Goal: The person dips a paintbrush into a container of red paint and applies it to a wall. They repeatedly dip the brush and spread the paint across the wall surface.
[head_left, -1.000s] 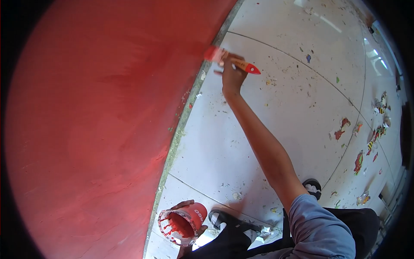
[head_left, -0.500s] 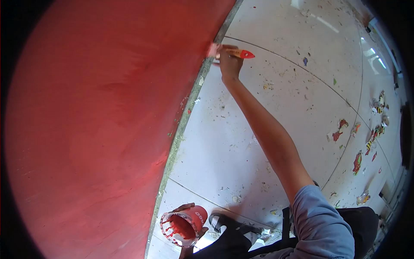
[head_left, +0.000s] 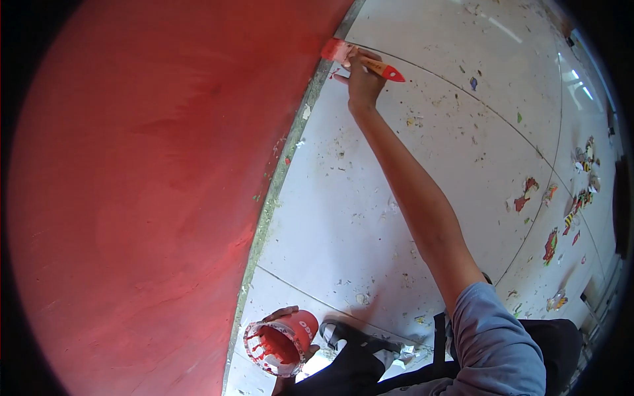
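My right hand (head_left: 366,80) grips a paintbrush (head_left: 382,68) with a wooden, red-tipped handle. Its red-coated bristles meet the bottom edge of the red wall (head_left: 145,185), by the greenish-grey strip (head_left: 276,191) along the floor. Low in the view, my left hand (head_left: 284,314) is wrapped around a small paint bucket (head_left: 302,328), fingers showing on both sides of it. The bucket tilts its mouth toward me; red paint lies inside and streaks its white inner wall.
White floor tiles (head_left: 343,224) stretch right of the wall, scattered with paint flakes. Torn colourful scraps (head_left: 550,245) lie farther right. My sandalled foot (head_left: 340,335) is beside the bucket. A dark rounded object (head_left: 558,346) stands behind my sleeve.
My right hand and the brush have moved slightly up and right along the wall's bottom edge, and the handle slants more. The bucket in my left hand stays nearly in place.
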Tool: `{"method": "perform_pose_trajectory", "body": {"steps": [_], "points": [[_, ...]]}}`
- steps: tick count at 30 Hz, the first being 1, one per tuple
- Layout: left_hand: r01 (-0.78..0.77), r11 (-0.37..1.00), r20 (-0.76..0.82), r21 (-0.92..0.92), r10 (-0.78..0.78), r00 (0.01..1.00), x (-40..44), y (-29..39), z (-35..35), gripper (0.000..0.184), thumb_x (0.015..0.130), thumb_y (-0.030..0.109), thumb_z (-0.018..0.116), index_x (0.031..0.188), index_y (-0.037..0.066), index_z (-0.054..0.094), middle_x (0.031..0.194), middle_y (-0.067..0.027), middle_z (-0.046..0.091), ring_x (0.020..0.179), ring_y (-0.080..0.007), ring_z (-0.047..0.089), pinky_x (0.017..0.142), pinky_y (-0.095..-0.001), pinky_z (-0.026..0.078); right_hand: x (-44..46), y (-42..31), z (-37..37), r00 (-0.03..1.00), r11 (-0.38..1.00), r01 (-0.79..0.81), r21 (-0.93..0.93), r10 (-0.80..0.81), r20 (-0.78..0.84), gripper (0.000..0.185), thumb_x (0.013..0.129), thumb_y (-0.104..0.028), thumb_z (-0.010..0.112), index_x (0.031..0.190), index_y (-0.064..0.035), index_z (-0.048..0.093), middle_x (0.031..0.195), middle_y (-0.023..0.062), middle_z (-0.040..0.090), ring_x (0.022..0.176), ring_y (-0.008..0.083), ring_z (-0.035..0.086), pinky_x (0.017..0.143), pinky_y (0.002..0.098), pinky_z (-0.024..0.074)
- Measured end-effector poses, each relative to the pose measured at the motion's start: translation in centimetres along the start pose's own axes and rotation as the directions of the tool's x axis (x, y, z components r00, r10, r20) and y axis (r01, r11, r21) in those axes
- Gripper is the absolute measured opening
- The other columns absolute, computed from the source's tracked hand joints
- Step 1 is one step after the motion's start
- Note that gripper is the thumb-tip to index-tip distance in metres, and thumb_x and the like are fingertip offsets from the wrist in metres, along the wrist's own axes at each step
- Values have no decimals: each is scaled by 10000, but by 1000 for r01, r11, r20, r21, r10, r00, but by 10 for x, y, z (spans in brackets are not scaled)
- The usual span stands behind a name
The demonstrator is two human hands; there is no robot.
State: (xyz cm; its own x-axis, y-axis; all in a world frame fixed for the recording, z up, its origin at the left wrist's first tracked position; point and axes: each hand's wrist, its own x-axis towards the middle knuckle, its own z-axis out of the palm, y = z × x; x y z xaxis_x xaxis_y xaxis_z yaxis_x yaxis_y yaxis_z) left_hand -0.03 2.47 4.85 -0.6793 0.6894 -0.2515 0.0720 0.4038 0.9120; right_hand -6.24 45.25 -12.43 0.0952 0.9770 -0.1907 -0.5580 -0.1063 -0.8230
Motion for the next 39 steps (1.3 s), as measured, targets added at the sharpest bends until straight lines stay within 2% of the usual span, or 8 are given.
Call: {"method": "perform_pose_trajectory", "body": {"steps": [5, 9, 13, 17, 23, 28, 34, 39], "points": [[-15, 1000, 4, 4, 15, 1000, 0, 2, -2, 669, 701, 214, 719, 1215, 26, 334, 1067, -188, 499, 914, -306, 568, 775, -414, 491, -56, 0, -12, 969, 967, -170, -188, 199, 145, 162, 779, -59, 568, 935, -31, 530, 885, 77, 555, 735, 146, 579, 511, 278, 556], [-2, 1000, 0, 5, 2, 1000, -2, 1, -1, 665, 704, 212, 717, 1215, 26, 334, 1064, -190, 500, 909, -307, 570, 771, -414, 493, -41, 4, -9, 998, 998, -52, 39, 52, -19, 153, 785, -57, 560, 931, -35, 523, 901, 101, 560, 761, 157, 584, 510, 273, 556], [-9, 1000, 3, 4, 9, 1000, -4, 2, -1, 661, 706, 210, 714, 1215, 25, 335, 1062, -192, 501, 904, -308, 572, 766, -415, 495, -63, 11, -7, 987, 988, -80, -135, 97, 125, 140, 790, -74, 554, 921, -30, 528, 878, 88, 567, 756, 159, 584, 489, 265, 544], [-2, 1000, 1, 4, 2, 1000, -6, 2, -2, 657, 709, 209, 712, 1215, 25, 335, 1060, -194, 502, 899, -309, 574, 762, -416, 497, -55, 5, -16, 998, 997, -65, -34, 66, 24, 133, 792, -102, 565, 905, -36, 541, 847, 74, 569, 728, 132, 569, 484, 250, 534], [-19, 1000, -2, -5, 19, 1000, -6, 4, -2, 652, 712, 206, 708, 1215, 24, 335, 1056, -196, 503, 892, -310, 577, 755, -417, 501, -72, 1, -14, 975, 988, -136, -72, 146, 169, 140, 786, -110, 592, 899, -44, 541, 855, 69, 573, 714, 122, 571, 480, 253, 531], [-11, 1000, -1, 0, 11, 1000, -8, 3, -2, 647, 715, 204, 705, 1215, 24, 336, 1054, -198, 504, 886, -311, 579, 750, -417, 503, -60, -4, -9, 988, 994, -102, -39, 106, 115, 181, 785, -136, 625, 916, -54, 531, 860, 70, 566, 700, 125, 583, 485, 259, 540], [-20, 1000, -4, -7, 20, 1000, -11, 4, -1, 641, 719, 201, 701, 1214, 23, 336, 1050, -201, 505, 879, -313, 582, 743, -418, 507, -99, -83, 34, 938, 933, -240, 268, 151, 313, 183, 779, -88, 611, 936, -56, 523, 852, 73, 568, 711, 155, 595, 519, 300, 556], [-40, 999, -5, -26, 40, 999, -15, 4, -2, 636, 722, 199, 698, 1214, 23, 336, 1047, -203, 506, 873, -314, 585, 737, -419, 509, -82, -11, 2, 928, 926, -366, 90, 355, 114, 267, 744, -120, 639, 956, -36, 499, 849, 81, 567, 709, 166, 597, 538, 301, 542]]}}
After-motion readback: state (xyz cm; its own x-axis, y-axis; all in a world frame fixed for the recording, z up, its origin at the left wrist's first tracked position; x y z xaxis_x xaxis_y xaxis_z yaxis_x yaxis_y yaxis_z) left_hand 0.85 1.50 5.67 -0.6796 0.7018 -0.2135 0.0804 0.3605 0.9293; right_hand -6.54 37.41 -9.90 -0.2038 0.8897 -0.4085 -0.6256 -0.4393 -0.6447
